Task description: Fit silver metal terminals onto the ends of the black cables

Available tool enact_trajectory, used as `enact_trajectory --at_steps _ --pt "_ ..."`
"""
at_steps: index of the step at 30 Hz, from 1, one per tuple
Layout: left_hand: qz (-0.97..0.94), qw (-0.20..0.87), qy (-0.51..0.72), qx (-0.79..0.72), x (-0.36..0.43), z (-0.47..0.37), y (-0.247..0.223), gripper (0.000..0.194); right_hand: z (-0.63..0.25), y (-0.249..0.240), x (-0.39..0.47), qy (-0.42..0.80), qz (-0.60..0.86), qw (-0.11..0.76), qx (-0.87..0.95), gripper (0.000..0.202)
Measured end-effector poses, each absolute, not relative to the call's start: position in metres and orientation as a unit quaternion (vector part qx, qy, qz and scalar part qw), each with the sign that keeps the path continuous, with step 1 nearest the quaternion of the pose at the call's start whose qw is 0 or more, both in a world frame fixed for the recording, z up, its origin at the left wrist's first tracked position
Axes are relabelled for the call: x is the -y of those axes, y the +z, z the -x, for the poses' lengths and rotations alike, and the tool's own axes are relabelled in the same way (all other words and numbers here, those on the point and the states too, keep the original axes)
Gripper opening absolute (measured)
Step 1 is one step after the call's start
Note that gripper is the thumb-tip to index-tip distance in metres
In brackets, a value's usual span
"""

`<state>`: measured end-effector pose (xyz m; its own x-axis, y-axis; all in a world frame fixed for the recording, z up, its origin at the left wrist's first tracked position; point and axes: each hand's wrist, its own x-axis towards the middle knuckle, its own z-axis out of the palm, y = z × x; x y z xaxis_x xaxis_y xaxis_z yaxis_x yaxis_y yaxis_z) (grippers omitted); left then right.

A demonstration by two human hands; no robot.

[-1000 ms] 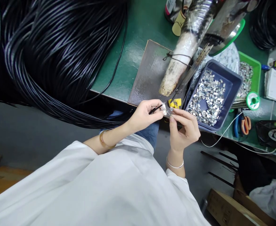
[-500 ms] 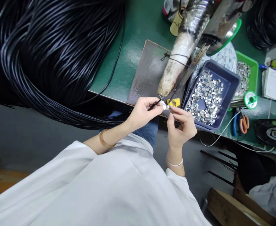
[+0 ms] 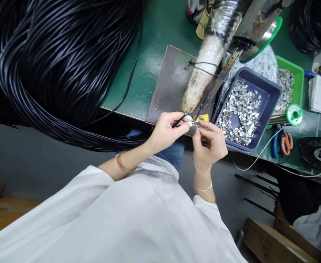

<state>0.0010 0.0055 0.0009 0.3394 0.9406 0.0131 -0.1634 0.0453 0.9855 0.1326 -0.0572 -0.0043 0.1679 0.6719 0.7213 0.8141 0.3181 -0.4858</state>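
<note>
My left hand (image 3: 166, 131) pinches a thin black cable (image 3: 179, 120) between thumb and fingers, with its stripped wires at the upper end. Something white (image 3: 188, 118), perhaps a finger wrap, sits at those fingertips. Close beside it, my right hand (image 3: 210, 144) has thumb and forefinger together on a small silvery metal piece (image 3: 195, 123); its exact shape is too small to tell. Just above both hands is the blackened tip of a white wrapped tube (image 3: 201, 75). A yellow pad (image 3: 202, 117) lies behind my right fingertips.
A large coil of black cable (image 3: 67, 54) fills the left side. To the right stand a blue bin (image 3: 270, 93) of small metal shells, a green bin (image 3: 299, 78), a solder spool (image 3: 294, 114) and orange-handled pliers (image 3: 287, 143). A dark board (image 3: 166, 82) lies on the green table.
My right hand has moved slightly left, bringing the metal piece nearer the cable end. My left hand stays almost in place, and the view has shifted a little.
</note>
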Motion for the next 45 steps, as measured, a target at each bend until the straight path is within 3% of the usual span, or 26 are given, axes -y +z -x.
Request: enact_trajectory --at_steps 13,20,38,45 --pt "-0.519 0.636 0.452 -0.348 -0.0069 -0.0004 0.0022 0.021 -0.1288 0.0030 0.0547 -0.053 0.583 0.511 0.630 0.013" --pt "-0.495 0.676 0.443 -0.320 -0.0098 0.0002 0.0032 0.013 -0.1287 -0.0019 0.0566 -0.016 0.573 0.529 0.625 0.015" --pt "-0.514 0.652 0.441 -0.342 -0.0064 -0.0018 0.0048 0.025 -0.1261 0.0052 0.0545 -0.043 0.586 0.519 0.621 0.017" --pt "-0.484 0.686 0.441 -0.318 -0.0077 0.0005 0.0060 0.017 -0.1262 0.0009 0.0550 -0.023 0.580 0.526 0.621 0.015"
